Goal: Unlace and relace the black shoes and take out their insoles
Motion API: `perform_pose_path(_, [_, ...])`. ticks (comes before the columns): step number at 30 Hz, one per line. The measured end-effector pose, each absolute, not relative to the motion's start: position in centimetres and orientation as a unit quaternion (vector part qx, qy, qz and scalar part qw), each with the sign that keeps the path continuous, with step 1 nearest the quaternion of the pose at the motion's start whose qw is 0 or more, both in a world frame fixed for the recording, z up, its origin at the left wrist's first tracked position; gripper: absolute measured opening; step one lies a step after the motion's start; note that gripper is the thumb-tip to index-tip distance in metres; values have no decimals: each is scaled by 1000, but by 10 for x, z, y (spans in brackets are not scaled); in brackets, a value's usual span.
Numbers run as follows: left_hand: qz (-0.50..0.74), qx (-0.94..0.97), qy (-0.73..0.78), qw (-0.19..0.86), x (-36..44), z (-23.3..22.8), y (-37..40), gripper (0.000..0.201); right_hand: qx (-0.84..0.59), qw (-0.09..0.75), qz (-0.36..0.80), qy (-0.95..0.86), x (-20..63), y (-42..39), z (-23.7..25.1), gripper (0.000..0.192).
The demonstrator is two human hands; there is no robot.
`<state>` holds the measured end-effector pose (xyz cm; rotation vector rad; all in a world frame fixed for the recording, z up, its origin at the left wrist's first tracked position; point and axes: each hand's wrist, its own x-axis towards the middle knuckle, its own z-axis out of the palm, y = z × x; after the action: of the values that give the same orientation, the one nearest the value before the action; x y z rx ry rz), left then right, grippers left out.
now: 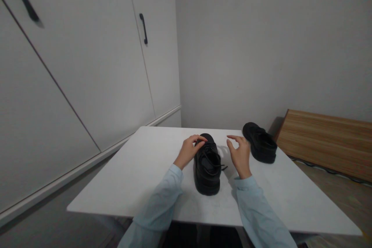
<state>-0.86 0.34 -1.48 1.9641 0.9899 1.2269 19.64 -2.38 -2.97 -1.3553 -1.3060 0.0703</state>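
Plainly, two hands flank a black lace-up shoe [207,182] on a white counter [122,178].
The shoe stands upright near the middle, toe pointing away, a lace end [224,168] sticking out to its right. The left hand [188,150] curls over its toe area, thumb and fingertips close together; whether they grip anything I cannot tell. The right hand [241,155], empty, holds thumb and fingers well parted, between that shoe and its matching second shoe [264,150] by the counter's right edge.

The white worktop [130,180] carries a black shoe [207,171] near its middle. A second black shoe [260,144] sits at two o'clock.
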Motion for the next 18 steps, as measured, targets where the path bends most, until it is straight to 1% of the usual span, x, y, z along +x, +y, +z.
perform_pose_path(5, [451,757,356,311,-10,-18,6,15,-522,557,259,-592,184,-24,-26,25])
perform_pose_path(7, [446,760,355,313,-10,-19,7,15,-503,540,303,-603,179,-25,-25,27])
perform_pose_path(10, [432,768,356,311,-8,-19,7,17,-488,532,322,-613,173,-27,-23,28])
perform_pose_path(14, [416,780,357,303,-8,-21,8,22,-486,541,318,-609,171,-28,-23,29])
perform_pose_path(18, [416,788,348,291,-8,-23,9,20,-487,543,315,-608,171,-26,-26,30])
